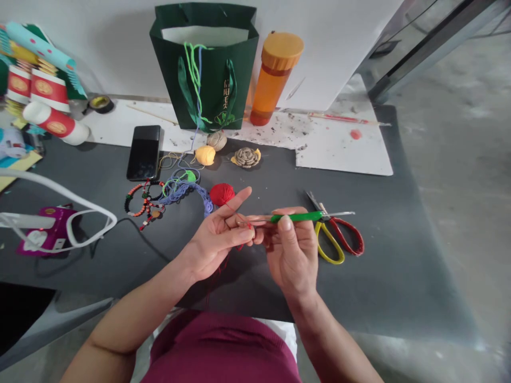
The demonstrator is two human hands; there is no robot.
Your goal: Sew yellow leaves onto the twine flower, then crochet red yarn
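My right hand grips a crochet hook by its green handle, and the thin metal end points left toward my other hand. Red yarn is pinched between the thumb and fingers of my left hand, whose index finger is stretched out with a strand over it. The tips of both hands meet around the hook's end; whether the hook sits in a loop is too small to tell. Just beyond my left hand lies a red yarn ball. Scissors with one yellow and one red handle rest right of my right hand.
Behind stand a green paper bag and an orange bottle. A yellow yarn ball, crocheted flower, blue yarn, beaded bracelets and black phone lie mid-table. A white cable loops at left.
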